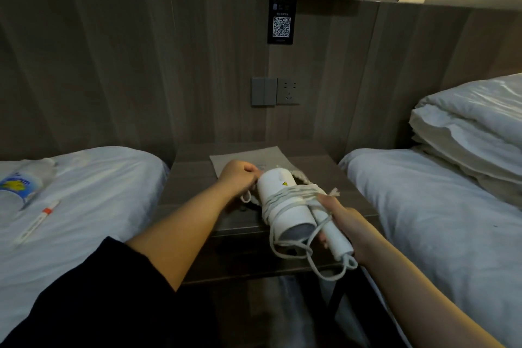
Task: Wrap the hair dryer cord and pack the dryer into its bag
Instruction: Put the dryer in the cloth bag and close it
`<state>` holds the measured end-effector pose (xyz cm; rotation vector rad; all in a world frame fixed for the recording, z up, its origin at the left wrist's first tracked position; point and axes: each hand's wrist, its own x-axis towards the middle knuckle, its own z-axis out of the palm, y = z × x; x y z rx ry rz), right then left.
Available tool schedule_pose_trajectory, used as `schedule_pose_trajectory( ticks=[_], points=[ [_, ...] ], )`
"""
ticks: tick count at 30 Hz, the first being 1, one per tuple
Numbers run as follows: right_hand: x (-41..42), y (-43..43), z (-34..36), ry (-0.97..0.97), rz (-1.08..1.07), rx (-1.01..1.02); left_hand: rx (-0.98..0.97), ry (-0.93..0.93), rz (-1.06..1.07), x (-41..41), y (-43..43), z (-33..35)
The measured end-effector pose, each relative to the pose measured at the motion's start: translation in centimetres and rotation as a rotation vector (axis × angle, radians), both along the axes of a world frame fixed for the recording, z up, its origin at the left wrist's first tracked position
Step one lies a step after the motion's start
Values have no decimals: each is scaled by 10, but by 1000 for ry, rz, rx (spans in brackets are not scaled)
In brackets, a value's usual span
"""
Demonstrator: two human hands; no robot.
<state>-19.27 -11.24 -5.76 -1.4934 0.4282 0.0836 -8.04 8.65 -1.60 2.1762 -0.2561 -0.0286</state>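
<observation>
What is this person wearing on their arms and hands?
Both the left hand and the right hand are bare: no gloves, rings or watch show. A black sleeve covers the left upper arm down to about the elbow; no sleeve shows on the right forearm.

Bag (248,155) on nightstand (192,200) (dryer (275,186) in frt).

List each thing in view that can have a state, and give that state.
hair dryer: held in both hands, handle folded
cord: wound round the barrel, loops hanging loose
bag: lying flat on the nightstand
left hand: grips the hair dryer's far end
right hand: grips its handle
wall socket: nothing plugged in
water bottle: lying on its side
</observation>
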Motion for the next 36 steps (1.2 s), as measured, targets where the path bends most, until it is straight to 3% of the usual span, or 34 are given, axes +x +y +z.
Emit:
schedule_pose_trajectory(
  ticks=[3,6,17,24,30,32,36],
  points=[
    [-2,9,-3,-38,-110,-108,-62,-41,-11,-5,0,0],
    [-4,15,-7,-63,-185,-117,12,-141,-41,-11,-2,-8],
    [-2,23,-1,-98,-127,-219,169,-505,-182,-27,-20,-6],
    [10,11,2,17,-139,-69,206,-541,-390,-40,-27,-4],
    [17,8,-8,59,-162,117,369,-569,-207,-30,2,-27],
    [19,7,-9,63,-141,167,439,-494,-132,-30,11,-37],
    [22,13,-8,56,-119,246,316,-328,-51,-37,14,-50]
  ],
)
